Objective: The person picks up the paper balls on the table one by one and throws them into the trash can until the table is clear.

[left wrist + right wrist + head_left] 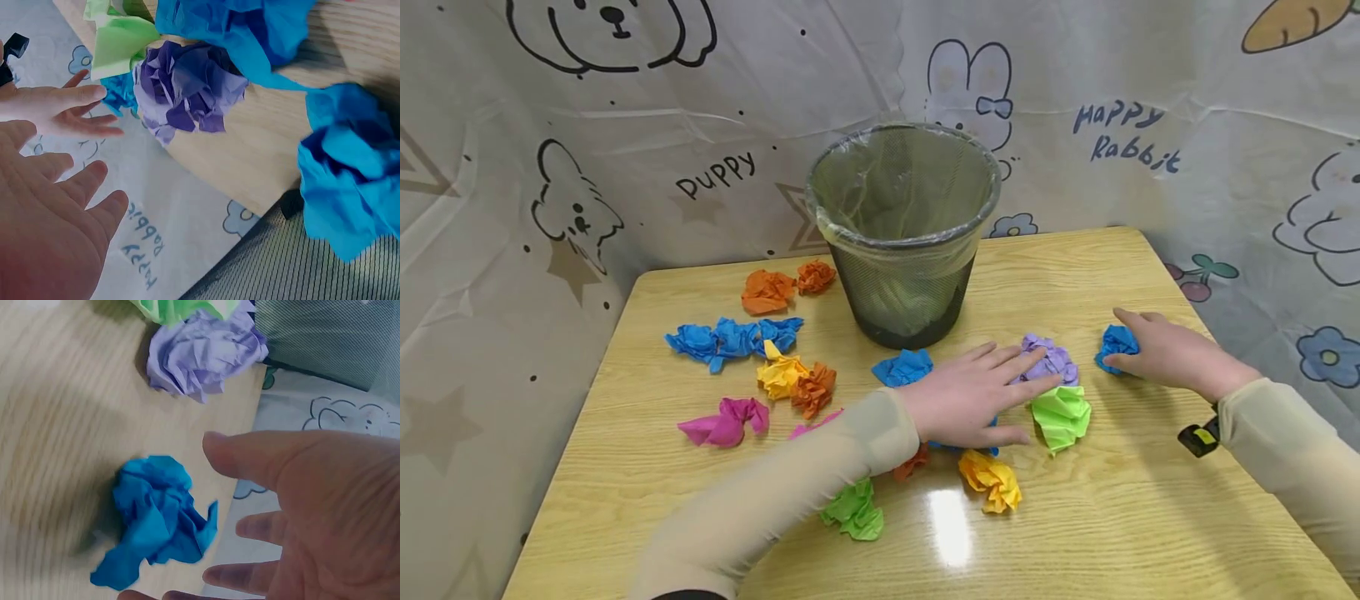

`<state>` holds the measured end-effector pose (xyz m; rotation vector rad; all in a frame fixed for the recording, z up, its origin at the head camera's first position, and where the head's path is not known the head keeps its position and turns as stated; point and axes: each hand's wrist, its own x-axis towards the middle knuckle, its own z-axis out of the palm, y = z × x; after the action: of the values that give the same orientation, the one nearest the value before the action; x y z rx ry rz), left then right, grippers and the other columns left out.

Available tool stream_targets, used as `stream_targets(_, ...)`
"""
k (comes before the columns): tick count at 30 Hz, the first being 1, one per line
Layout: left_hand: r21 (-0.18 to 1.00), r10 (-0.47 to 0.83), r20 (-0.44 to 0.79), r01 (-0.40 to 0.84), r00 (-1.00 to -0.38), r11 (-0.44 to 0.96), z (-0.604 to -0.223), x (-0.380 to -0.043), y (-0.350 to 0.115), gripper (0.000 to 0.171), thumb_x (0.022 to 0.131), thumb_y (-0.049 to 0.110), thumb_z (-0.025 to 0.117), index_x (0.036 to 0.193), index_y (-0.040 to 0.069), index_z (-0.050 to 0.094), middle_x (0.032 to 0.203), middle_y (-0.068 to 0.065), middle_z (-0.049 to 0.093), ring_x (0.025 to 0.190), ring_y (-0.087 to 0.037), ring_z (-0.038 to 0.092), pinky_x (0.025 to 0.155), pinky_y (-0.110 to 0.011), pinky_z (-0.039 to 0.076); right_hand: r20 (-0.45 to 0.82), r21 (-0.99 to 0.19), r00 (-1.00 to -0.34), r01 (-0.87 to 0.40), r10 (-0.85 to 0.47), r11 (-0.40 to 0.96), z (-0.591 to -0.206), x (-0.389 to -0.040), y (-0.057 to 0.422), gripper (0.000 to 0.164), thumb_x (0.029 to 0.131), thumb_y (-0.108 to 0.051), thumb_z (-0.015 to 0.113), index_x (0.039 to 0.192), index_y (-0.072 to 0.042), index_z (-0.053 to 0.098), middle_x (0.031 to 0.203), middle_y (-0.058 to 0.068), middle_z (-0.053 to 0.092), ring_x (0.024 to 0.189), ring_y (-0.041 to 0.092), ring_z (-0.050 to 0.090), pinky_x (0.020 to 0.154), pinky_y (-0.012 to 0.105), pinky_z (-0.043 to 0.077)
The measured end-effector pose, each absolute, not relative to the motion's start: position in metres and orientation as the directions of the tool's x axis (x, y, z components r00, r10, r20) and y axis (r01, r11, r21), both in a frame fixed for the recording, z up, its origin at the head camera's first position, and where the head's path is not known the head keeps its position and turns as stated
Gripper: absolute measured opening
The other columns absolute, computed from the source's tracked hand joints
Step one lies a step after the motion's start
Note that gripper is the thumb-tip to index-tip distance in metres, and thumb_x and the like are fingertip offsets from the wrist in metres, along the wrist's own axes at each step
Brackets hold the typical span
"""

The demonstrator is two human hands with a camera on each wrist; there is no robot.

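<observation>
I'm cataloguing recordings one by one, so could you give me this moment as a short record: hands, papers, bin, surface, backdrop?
Left hand: fingers spread toward the purple paper; grips nothing
Right hand: beside the rightmost blue paper, fingers apart; contact unclear
Lime-green paper: next to the purple one
Bin: dark mesh, upright, with a clear liner
Left of bin: orange papers
Surface: wood-grain table
Backdrop: printed cloth, "Happy Rabbit" lettering

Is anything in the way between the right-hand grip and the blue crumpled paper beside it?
Nothing visible: the right-hand grip is right by the blue crumpled paper. The purple paper and light green paper lie off to its left, not between them.
</observation>
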<state>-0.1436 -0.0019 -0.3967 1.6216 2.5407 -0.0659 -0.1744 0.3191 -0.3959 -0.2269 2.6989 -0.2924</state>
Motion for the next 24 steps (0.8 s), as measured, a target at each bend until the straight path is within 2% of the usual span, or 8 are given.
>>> stream_targets(7, 0.034, 0.887, -0.142, 0.893, -0.440, 0.449, -0.404, -0.147, 0.013, 0.079, 0.101, 0.071, 0.030, 0.165, 0.034, 0.001, 0.172, -0.005, -0.004, 0.157, -0.026, 0.009, 0.126, -0.043, 0.008, -0.366, -0.229, -0.911, -0.110, -0.191, 0.967, -0.410, -0.174, 0.318, 0.090, 0.096, -0.036, 0.072, 0.157, 0.011, 0.024, 0.142, 0.049, 0.033, 0.122, 0.065, 0.044, 0.094, 0.074, 0.042)
stream_targets(14, 0.039, 0.882, -0.145, 0.888, -0.448, 0.457, -0.409, -0.149, 0.016, 0.080, 0.101, 0.071, 0.031, 0.166, 0.033, 0.006, 0.172, -0.005, -0.001, 0.157, -0.026, 0.011, 0.126, -0.043, 0.010, -0.324, -0.222, -0.916, -0.171, -0.238, 0.960, -0.425, -0.173, 0.314, 0.070, 0.097, -0.022, 0.071, 0.148, 0.014, 0.040, 0.135, 0.045, 0.046, 0.122, 0.060, 0.049, 0.099, 0.069, 0.043)
stream_targets(24, 0.068, 0.881, -0.161, 0.886, -0.445, 0.459, -0.414, -0.149, 0.013, 0.078, 0.102, 0.069, 0.030, 0.166, 0.031, 0.008, 0.172, -0.006, 0.001, 0.157, -0.027, 0.010, 0.125, -0.044, 0.012, -0.265, -0.203, -0.915, -0.255, -0.304, 0.945, -0.440, -0.172, 0.312, 0.050, 0.094, -0.011, 0.071, 0.135, 0.014, 0.057, 0.119, 0.036, 0.060, 0.109, 0.051, 0.061, 0.091, 0.063, 0.050)
